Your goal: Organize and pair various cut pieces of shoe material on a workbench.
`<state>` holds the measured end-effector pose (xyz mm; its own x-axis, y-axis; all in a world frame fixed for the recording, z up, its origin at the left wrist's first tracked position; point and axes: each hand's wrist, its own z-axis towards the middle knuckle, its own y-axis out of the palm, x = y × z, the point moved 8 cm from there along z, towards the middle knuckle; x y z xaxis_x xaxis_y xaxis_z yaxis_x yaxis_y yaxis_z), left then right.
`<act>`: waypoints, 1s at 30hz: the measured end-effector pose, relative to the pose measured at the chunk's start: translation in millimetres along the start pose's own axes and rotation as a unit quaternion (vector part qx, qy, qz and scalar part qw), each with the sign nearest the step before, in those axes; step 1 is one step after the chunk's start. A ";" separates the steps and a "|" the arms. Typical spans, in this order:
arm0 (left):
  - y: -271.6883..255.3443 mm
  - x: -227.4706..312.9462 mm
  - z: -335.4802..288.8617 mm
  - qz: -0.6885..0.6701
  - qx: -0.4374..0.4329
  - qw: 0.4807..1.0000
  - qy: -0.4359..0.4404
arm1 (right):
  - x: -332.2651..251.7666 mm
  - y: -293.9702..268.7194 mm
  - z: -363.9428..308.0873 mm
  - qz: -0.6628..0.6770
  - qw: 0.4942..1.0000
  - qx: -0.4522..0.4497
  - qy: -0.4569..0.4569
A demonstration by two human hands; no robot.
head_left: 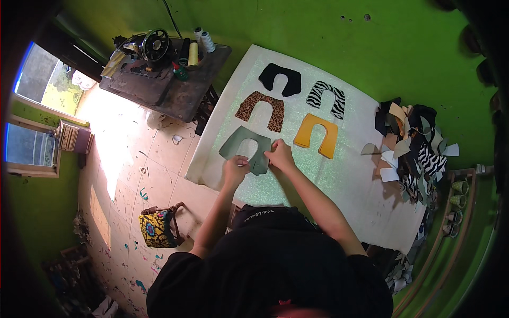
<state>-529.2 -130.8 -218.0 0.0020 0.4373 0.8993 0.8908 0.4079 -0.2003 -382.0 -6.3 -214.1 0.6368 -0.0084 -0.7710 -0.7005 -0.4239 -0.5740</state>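
Observation:
A grey-green U-shaped cut piece [231,142] lies on the white-covered table [355,196], nearest to me. My left hand [236,168] pinches it by the lower part of its cut-out. The fingers of my right hand [279,154] close on the edge of its right arm. Beyond it lie a leopard-print piece [248,107] and a black piece [293,86], both of similar arched shape. To their right are a zebra-print piece [316,97] and a mustard-yellow piece [304,133]. All lie apart from one another.
A heap of mixed scraps [405,143] sits at the table's right end. At the far left, a sewing machine [151,46] and thread cones [207,42] stand on a dark wooden table [183,98]. A chair with a patterned seat [157,229] stands left of me; offcuts litter the floor.

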 end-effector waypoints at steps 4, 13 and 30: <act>-1.5 -4.3 -3.7 0.012 0.002 1.000 -0.023 | 4.0 12.4 -21.0 -0.025 0.999 -0.036 0.015; -1.9 3.3 -6.9 -0.035 -0.012 0.999 -0.021 | 2.6 8.5 -33.1 0.196 0.964 -0.089 0.157; -0.8 19.7 -17.6 0.204 0.082 0.961 0.166 | 13.6 20.9 -33.0 0.236 0.951 -0.120 0.162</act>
<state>-521.8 -136.6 -193.3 0.5054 0.3198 0.8014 0.7017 0.3882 -0.5974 -377.4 -45.2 -227.4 0.3628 -0.5105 -0.7796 -0.8638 -0.4980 -0.0758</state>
